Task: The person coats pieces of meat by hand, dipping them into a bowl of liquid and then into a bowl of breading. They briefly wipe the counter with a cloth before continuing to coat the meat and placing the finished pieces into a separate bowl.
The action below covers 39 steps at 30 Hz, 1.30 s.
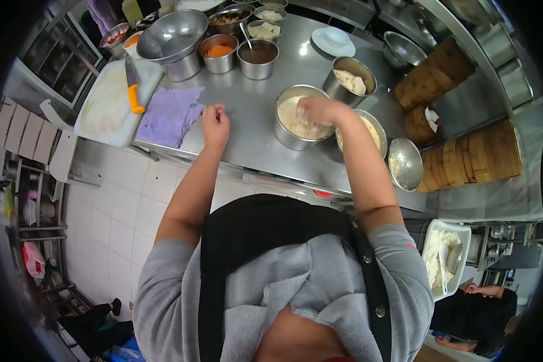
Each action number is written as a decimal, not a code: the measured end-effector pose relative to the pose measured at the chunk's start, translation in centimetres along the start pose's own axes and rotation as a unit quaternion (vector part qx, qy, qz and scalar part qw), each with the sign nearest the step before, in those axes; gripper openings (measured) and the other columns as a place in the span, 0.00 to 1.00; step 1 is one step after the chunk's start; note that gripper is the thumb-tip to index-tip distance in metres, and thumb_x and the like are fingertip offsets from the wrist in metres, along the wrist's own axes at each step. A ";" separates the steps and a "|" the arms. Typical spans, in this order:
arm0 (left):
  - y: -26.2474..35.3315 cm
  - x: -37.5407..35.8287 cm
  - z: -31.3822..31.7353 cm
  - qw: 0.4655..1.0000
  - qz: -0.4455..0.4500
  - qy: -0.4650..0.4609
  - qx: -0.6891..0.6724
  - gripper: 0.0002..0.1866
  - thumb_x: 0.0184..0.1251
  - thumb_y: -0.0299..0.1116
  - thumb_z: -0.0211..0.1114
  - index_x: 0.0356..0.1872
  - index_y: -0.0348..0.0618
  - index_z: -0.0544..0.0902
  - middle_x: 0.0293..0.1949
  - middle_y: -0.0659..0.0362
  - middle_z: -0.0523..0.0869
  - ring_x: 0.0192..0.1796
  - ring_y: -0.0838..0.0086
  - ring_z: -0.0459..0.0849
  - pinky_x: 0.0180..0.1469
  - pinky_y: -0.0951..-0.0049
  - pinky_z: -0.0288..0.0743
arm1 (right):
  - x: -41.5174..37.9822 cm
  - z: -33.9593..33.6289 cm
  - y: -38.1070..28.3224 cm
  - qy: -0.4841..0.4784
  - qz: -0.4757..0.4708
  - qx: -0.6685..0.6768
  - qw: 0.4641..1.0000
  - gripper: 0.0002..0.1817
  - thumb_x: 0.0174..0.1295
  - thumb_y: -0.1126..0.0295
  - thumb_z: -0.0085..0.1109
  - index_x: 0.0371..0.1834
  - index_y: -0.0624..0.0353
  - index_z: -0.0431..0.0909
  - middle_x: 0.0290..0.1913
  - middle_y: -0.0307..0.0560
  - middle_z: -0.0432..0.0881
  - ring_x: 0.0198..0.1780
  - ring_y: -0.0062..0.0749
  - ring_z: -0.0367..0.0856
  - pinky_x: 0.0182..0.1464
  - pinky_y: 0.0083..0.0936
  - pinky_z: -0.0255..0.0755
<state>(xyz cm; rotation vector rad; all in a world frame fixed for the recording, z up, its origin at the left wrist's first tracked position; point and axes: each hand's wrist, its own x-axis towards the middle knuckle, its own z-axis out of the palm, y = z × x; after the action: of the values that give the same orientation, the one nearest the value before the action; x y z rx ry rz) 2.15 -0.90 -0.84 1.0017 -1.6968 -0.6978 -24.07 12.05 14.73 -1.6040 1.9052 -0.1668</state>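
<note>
My right hand point(323, 112) reaches into a steel pot point(291, 139) that holds pale, crumb-like food point(292, 114). Its fingers are smeared by motion over the crumbs, so I cannot see whether they hold anything. My left hand point(216, 125) is closed near the front edge of the steel counter point(247, 142), with its fingers curled in; what is inside, if anything, is hidden. Just left of it lies a purple cloth point(170, 116). Partly under my right forearm stands a bowl with yellowish contents point(371, 134), and behind it is a pot of pale lumps point(351, 81).
A knife point(134, 90) with an orange handle rests on a white cutting board point(96, 117). Steel containers with orange filling point(218, 50) and brown sauce point(258, 55) stand behind. Bamboo steamers point(470, 158) are stacked at right. Another person point(473, 317) is at lower right.
</note>
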 end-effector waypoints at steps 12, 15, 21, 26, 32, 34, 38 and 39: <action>1.7 -0.4 -0.8 1.000 -0.009 -0.015 0.012 0.08 0.59 0.21 0.56 0.39 0.39 0.79 0.36 0.57 0.77 0.33 0.73 0.76 0.38 0.75 0.72 | 2.3 1.4 0.1 0.071 0.110 -0.059 0.990 0.20 0.59 0.70 0.50 0.54 0.63 0.75 0.56 0.62 0.76 0.57 0.50 0.76 0.59 0.37 0.69; 1.6 0.4 -0.5 1.000 -0.007 -0.017 0.018 0.08 0.58 0.22 0.56 0.38 0.39 0.79 0.36 0.56 0.77 0.33 0.70 0.77 0.38 0.73 0.72 | 3.1 2.0 0.4 0.099 0.076 -0.102 0.987 0.17 0.60 0.72 0.48 0.52 0.61 0.76 0.57 0.59 0.76 0.53 0.51 0.78 0.56 0.38 0.72; 2.3 -0.2 -0.9 0.999 -0.032 -0.027 -0.002 0.08 0.58 0.23 0.56 0.38 0.41 0.79 0.37 0.54 0.78 0.34 0.64 0.78 0.39 0.68 0.74 | -0.6 -1.5 -1.2 0.131 0.040 -0.122 0.983 0.19 0.61 0.76 0.45 0.55 0.57 0.75 0.54 0.54 0.79 0.53 0.49 0.78 0.56 0.38 0.72; 2.0 -0.1 -0.9 0.998 -0.044 -0.038 0.016 0.08 0.59 0.24 0.56 0.38 0.41 0.79 0.37 0.54 0.78 0.36 0.65 0.79 0.41 0.68 0.74 | 0.7 2.3 0.2 0.122 0.036 -0.212 0.969 0.21 0.60 0.78 0.46 0.59 0.56 0.73 0.57 0.52 0.77 0.60 0.47 0.74 0.61 0.38 0.69; 2.5 -0.3 -0.8 0.999 -0.026 -0.020 0.009 0.07 0.60 0.23 0.57 0.38 0.40 0.79 0.34 0.55 0.77 0.31 0.70 0.77 0.37 0.72 0.73 | 0.2 1.6 -1.3 0.019 0.058 -0.341 0.938 0.24 0.58 0.78 0.49 0.60 0.56 0.72 0.60 0.54 0.73 0.62 0.47 0.71 0.63 0.38 0.68; 2.2 -0.2 -0.8 0.999 -0.016 -0.021 0.018 0.06 0.60 0.23 0.57 0.38 0.40 0.79 0.34 0.55 0.77 0.32 0.69 0.77 0.37 0.72 0.73 | -0.1 1.0 -1.8 -0.013 0.054 -0.342 0.938 0.25 0.56 0.78 0.52 0.60 0.56 0.71 0.60 0.54 0.74 0.62 0.47 0.71 0.62 0.38 0.68; 2.5 -0.3 -0.9 1.000 -0.013 -0.019 0.014 0.07 0.60 0.23 0.56 0.38 0.41 0.79 0.35 0.55 0.77 0.32 0.68 0.78 0.38 0.71 0.73 | -0.4 0.2 -1.7 -0.069 0.073 -0.257 0.961 0.28 0.51 0.78 0.55 0.61 0.57 0.69 0.57 0.56 0.76 0.61 0.48 0.72 0.61 0.37 0.68; 2.5 -0.4 -0.9 0.999 -0.019 -0.023 0.015 0.07 0.59 0.22 0.56 0.38 0.41 0.79 0.35 0.55 0.78 0.32 0.68 0.78 0.38 0.70 0.73 | -0.5 0.1 -1.7 -0.070 0.087 -0.228 0.967 0.29 0.50 0.79 0.55 0.60 0.57 0.69 0.57 0.56 0.76 0.61 0.48 0.73 0.60 0.37 0.69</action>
<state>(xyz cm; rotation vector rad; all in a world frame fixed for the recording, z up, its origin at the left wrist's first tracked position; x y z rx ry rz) 2.38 0.70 1.31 1.0489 -1.7354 -0.7269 -22.54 12.13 15.65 -1.6658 2.0576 0.4808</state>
